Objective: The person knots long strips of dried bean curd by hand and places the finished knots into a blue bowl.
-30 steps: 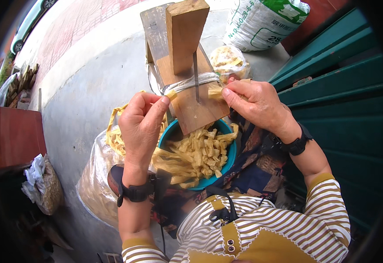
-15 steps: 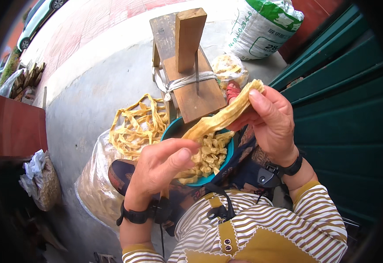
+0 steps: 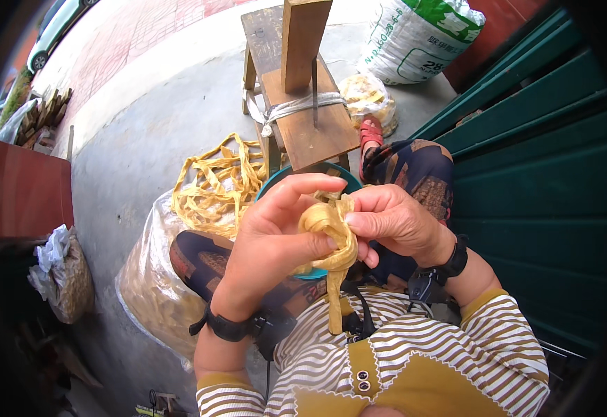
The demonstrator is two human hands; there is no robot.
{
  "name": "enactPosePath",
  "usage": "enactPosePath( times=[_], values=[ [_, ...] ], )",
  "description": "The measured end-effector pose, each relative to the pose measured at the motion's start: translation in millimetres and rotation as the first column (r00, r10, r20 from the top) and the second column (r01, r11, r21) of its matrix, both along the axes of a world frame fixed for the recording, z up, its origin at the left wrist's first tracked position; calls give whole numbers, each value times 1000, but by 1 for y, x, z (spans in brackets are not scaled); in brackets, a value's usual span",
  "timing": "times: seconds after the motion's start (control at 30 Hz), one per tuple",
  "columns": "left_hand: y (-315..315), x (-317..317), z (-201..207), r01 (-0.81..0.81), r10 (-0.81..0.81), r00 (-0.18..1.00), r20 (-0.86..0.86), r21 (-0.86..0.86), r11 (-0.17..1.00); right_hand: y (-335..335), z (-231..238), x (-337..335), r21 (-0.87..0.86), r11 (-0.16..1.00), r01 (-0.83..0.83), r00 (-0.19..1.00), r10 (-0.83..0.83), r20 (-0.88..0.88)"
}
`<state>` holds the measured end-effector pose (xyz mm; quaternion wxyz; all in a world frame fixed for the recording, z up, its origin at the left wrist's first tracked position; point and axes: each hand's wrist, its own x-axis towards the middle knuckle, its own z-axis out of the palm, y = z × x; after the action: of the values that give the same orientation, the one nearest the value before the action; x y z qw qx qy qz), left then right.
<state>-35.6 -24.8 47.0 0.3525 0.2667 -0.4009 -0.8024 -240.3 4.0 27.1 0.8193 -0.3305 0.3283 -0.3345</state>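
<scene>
A soft yellow strip [image 3: 342, 254], which looks like tofu skin, is looped between my two hands with one end hanging over my striped shirt. My left hand [image 3: 258, 247] has its thumb pressed on the loop and its index finger arched over it. My right hand [image 3: 404, 224] pinches the other side of the loop between thumb and fingers. Beneath my hands is a teal basin [image 3: 351, 181], mostly hidden by them. Long loose yellow strips [image 3: 213, 182] lie in a tangle left of the basin, on a large clear plastic bag [image 3: 152, 267].
Ahead stands a wooden bench [image 3: 265, 31] with a board [image 3: 317, 142] and an upright post [image 3: 303, 48] tied on with white cloth. Beyond my red sandal [image 3: 371, 132] sits a filled clear bag [image 3: 366, 94]. A white-green sack [image 3: 415, 45] and green panels [image 3: 540, 153] flank the right.
The strip, stretched out from my right hand before, is now bent into a loop. My right hand came down and left; my left hand moved right and took hold of the strip.
</scene>
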Motion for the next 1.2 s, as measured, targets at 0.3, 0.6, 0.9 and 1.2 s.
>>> enactPosePath(
  times=[0.3, 0.6, 0.9, 1.2],
  values=[
    [1, -5, -12, -86, 300, 848, 437, -445, 891, 10, 3, 19, -717, 687, 120, 782, -510, -358],
    [9, -4, -26, -296, 303, 937, 173, -68, 953, 12, -4, 27, 97, 946, 310, 921, -325, 217],
    [24, -12, -41, 148, -39, 956, -290, 366, 919, 5, -20, 20, 87, 984, 153, 941, -172, 292],
    [17, -12, -23, -75, 64, 978, 200, 50, 996, 4, 16, 4, -453, 890, 52, 811, -302, -500]
  ],
)
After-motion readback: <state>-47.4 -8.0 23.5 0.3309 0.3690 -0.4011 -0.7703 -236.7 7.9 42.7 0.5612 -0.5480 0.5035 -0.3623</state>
